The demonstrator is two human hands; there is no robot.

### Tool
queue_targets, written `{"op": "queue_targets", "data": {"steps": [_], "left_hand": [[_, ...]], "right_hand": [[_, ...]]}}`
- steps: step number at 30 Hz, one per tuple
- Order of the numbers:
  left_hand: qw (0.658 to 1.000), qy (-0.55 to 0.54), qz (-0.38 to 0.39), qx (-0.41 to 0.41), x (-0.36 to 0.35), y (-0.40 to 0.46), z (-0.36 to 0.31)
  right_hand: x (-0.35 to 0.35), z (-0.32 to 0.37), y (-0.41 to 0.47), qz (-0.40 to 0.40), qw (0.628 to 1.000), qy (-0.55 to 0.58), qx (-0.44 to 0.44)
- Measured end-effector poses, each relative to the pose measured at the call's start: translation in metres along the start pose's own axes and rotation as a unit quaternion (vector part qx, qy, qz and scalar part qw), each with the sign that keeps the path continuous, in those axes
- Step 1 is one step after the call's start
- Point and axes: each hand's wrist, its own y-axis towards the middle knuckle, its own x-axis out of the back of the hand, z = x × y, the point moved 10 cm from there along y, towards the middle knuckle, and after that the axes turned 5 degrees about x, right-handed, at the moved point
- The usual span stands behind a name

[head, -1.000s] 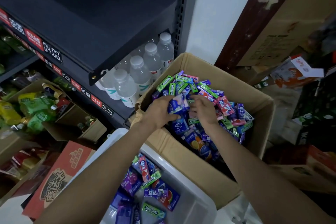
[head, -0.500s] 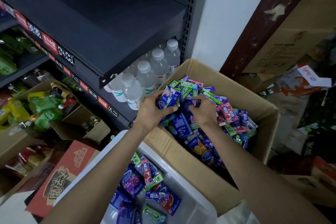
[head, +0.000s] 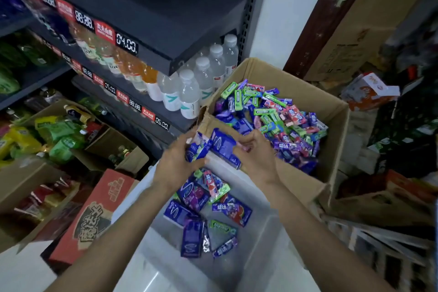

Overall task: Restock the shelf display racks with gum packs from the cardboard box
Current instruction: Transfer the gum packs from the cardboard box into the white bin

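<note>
The open cardboard box (head: 336, 111) stands at centre right, heaped with green, purple, blue and pink gum packs (head: 279, 116). In front of it a white plastic bin (head: 251, 253) holds several more packs (head: 206, 201). My left hand (head: 175, 161) grips a blue and green gum pack (head: 199, 147) over the bin's far edge. My right hand (head: 256, 152) holds a larger blue gum pack (head: 225, 147) beside it. The two hands nearly meet between box and bin.
Dark shelves (head: 166, 28) with red price tags rise at left, carrying water bottles (head: 189, 95) and orange drink bottles. Open cartons of green and yellow packets (head: 54, 135) and a red printed carton (head: 94, 216) sit on the floor at left. Stacked cartons crowd the right.
Both hands have lifted out of the cardboard box with gum packs and moved toward me, over the white bin. The view has shifted, showing more of the shelves at left.
</note>
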Motion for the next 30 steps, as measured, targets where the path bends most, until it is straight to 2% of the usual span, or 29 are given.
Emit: {"op": "queue_targets", "data": {"steps": [5,8,11,14,17,20,23,27,30], "left_hand": [[0.986,0.134,0.091,0.041,-0.042,-0.025,0.079],[0.976,0.169,0.116,0.069,-0.062,-0.039,0.106],[0.972,0.181,0.129,0.075,-0.072,-0.046,0.113],[0.984,0.126,0.112,0.056,-0.066,-0.044,0.092],[0.996,0.073,0.054,0.006,-0.046,-0.034,0.048],[0.999,0.012,0.014,-0.04,-0.025,-0.018,0.002],[0.997,-0.002,0.005,-0.071,-0.019,0.009,-0.037],[0.997,0.052,0.015,-0.05,-0.032,0.055,-0.054],[0.998,0.053,0.018,0.0,-0.039,0.088,-0.047]], "right_hand": [[-0.047,-0.047,-0.051,0.045,0.988,-0.146,0.004],[-0.05,-0.076,-0.063,0.022,0.974,-0.225,-0.02],[-0.052,-0.091,-0.07,0.042,0.955,-0.29,-0.036],[-0.044,-0.088,-0.069,0.041,0.957,-0.285,-0.022],[-0.029,-0.063,-0.062,0.03,0.968,-0.247,0.022],[-0.003,-0.027,-0.047,-0.008,0.98,-0.192,0.059],[0.026,0.003,-0.02,-0.034,0.984,-0.165,0.062],[0.051,0.004,0.032,-0.04,0.985,-0.167,0.033],[0.045,-0.019,0.071,0.016,0.983,-0.183,-0.003]]}}
